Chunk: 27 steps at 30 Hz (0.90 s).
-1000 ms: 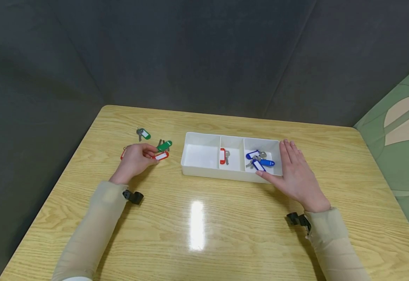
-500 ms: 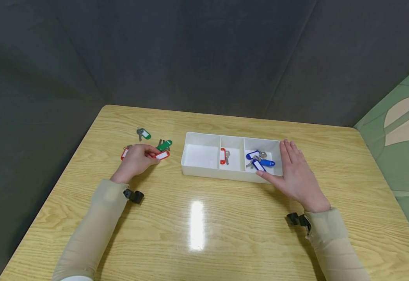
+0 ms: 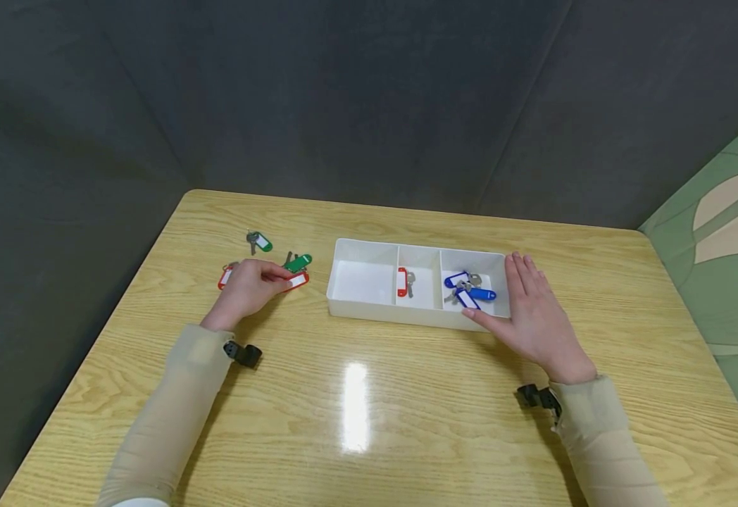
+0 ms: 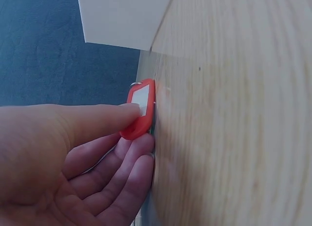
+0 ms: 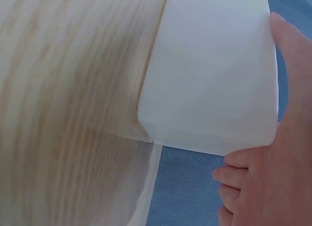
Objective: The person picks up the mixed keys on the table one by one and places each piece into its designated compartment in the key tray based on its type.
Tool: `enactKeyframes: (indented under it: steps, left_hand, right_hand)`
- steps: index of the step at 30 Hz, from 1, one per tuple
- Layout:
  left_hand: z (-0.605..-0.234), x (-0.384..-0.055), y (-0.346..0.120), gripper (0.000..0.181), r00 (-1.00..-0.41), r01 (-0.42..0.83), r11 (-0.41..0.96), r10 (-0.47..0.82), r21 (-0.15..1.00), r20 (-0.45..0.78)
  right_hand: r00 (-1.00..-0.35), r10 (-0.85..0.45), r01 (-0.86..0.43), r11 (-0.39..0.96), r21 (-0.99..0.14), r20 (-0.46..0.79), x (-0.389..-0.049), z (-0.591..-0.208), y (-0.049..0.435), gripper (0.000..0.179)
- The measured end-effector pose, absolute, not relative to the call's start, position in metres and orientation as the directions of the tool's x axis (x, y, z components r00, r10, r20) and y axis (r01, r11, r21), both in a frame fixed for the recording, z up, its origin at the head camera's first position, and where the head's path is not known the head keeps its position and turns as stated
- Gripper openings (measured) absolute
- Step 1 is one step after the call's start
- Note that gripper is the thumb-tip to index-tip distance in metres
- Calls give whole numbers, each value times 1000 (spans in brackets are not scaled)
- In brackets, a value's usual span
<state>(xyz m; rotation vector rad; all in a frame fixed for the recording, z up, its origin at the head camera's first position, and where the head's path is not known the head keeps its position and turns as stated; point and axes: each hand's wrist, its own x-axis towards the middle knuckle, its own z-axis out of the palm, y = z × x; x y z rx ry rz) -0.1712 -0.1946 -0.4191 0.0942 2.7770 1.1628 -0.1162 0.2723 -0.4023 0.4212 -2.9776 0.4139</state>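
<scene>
In the head view my left hand (image 3: 251, 289) is over the left part of the table. It pinches a red key tag (image 4: 139, 114) with a white label between thumb and fingers, low by the tabletop. Just beyond those fingers lies a green key tag (image 3: 298, 263) with keys. Another red key tag (image 3: 226, 275) shows partly behind the hand. My right hand (image 3: 540, 320) rests against the right end of a white three-compartment box (image 3: 382, 310), fingers straight along the end wall and thumb at the front rim.
Blue key tags (image 3: 483, 294) with keys lie in the box's right compartment. The middle one holds a red key tag (image 3: 402, 282) with a key. Farther back on the left is a green key tag (image 3: 263, 241) with a key. A dark cloth partition (image 3: 344, 105) borders the table's far edge.
My left hand has shifted slightly right with the red key tag, uncovering more of the other red tag behind it. The right hand and box have stayed put.
</scene>
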Motion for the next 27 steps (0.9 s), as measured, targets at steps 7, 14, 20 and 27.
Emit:
enactKeyframes:
  steps: [7,14,20,27]
  left_hand:
    - [-418,-171,-194,17,-990,-19,682,89,731,-109]
    - [-419,-171,-193,17,-991,-28,669,81,743,-110]
    - [-418,-170,-193,16,-994,0,658,80,753,-70]
    - [-416,-169,-192,15,-997,48,643,81,764,-5]
  right_hand:
    - [-956,-256,-286,924,-255,144,-116,-402,272,114]
    - [-955,-259,-290,923,-254,148,-116,-403,272,114]
    - [-955,-258,-289,922,-258,149,-116,-404,273,114]
    - [-954,-258,-292,919,-264,154,-116,-404,273,114]
